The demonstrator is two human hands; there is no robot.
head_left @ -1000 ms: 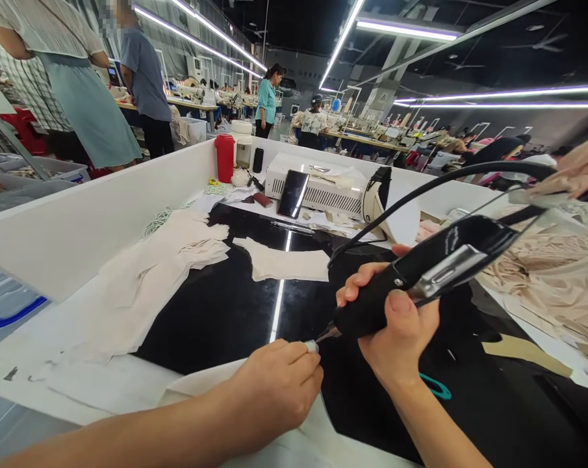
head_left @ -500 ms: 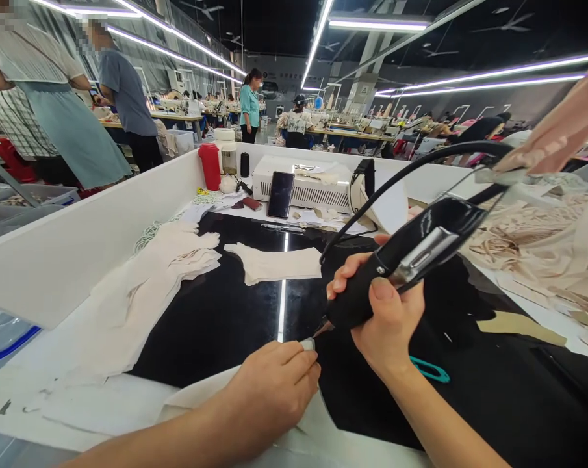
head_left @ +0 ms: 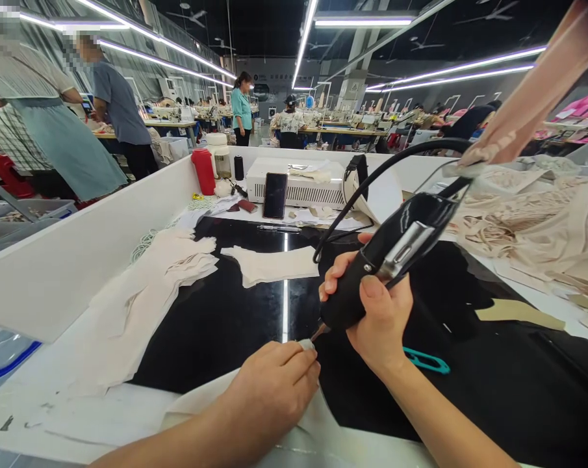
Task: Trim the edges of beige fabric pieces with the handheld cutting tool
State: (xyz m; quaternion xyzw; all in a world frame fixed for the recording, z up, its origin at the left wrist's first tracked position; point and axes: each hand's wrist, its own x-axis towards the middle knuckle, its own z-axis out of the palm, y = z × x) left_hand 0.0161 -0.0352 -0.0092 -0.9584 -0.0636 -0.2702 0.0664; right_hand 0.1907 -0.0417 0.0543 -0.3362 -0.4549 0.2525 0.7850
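My right hand (head_left: 384,318) is wrapped round a black corded hand tool (head_left: 420,218) with a silver lever and a narrow tip. The tool is tilted, its tip pointing down and left, close to my left fingertips. My left hand (head_left: 277,387) is closed in a pinch on the edge of a pale fabric piece (head_left: 318,445) at the table's front. A whitish covering or bit of cloth shows at the index fingertip; I cannot tell which. Beyond my hands, a cream cut piece (head_left: 277,265) lies flat on the glossy black surface (head_left: 206,338).
Stacked cream pieces (head_left: 152,292) lie left, beside a white side wall (head_left: 79,260). A white vented box (head_left: 303,182), a phone (head_left: 275,195) and a red cup (head_left: 204,172) stand behind. Right are a teal-handled item (head_left: 426,361) and heaped beige fabric (head_left: 532,214). A pink strap (head_left: 537,97) suspends the tool.
The view has shifted slightly. The tool and my right hand appear a little farther left, and the pink strap shows more fully. My left hand keeps its pinch on the fabric.
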